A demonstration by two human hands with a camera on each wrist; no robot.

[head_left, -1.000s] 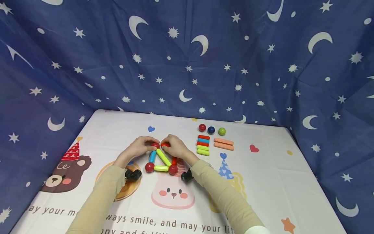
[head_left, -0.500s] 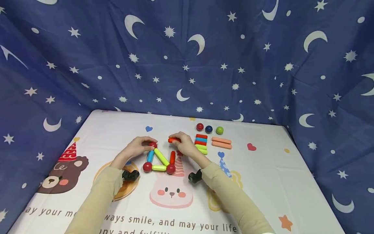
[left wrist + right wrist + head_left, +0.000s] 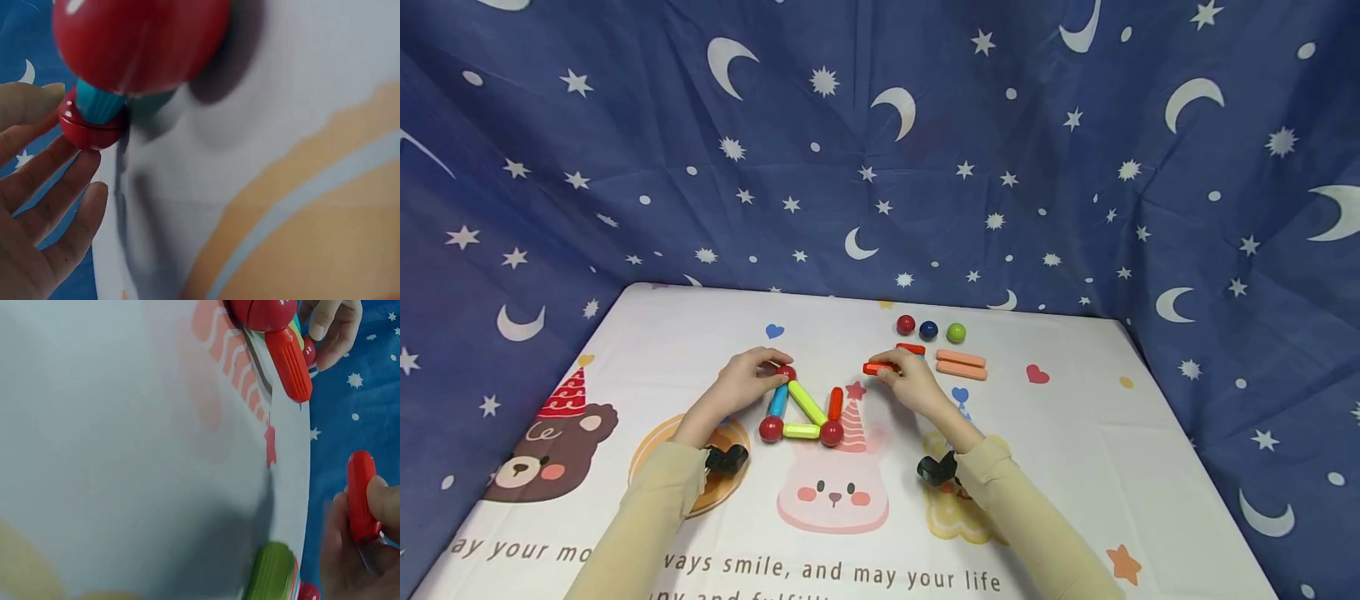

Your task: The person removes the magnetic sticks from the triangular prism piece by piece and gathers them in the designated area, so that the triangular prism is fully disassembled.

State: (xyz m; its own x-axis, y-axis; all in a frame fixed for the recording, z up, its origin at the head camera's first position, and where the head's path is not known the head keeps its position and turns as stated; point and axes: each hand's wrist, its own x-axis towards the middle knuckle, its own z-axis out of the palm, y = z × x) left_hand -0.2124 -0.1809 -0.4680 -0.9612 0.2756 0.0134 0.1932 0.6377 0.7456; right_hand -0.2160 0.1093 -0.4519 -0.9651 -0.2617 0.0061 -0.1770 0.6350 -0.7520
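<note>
My left hand [image 3: 743, 385] pinches a red ball [image 3: 786, 372] at the far corner of a small frame of rods and balls. From that ball a blue rod [image 3: 777, 402] runs to a near red ball [image 3: 771, 429], and a long lime rod [image 3: 807, 403] slants to another red ball [image 3: 831, 432]. A short lime rod [image 3: 801, 431] joins the two near balls. One red rod [image 3: 836, 403] sticks out from the right-hand ball, its far end free. My right hand [image 3: 917, 390] holds a loose red rod [image 3: 361, 497] between thumb and fingers, above the table.
Behind my right hand lie a red ball [image 3: 906, 325], a dark blue ball [image 3: 928, 331] and a green ball [image 3: 956, 333]. Two peach rods [image 3: 962, 364] lie to its right. The hand partly hides a stack of short rods [image 3: 911, 348]. A star-patterned curtain [image 3: 880, 150] hangs behind the table.
My right hand has moved right, away from the far red ball, carrying the red rod towards the short rods. My left hand keeps hold of the far ball. The head view has shifted slightly.
</note>
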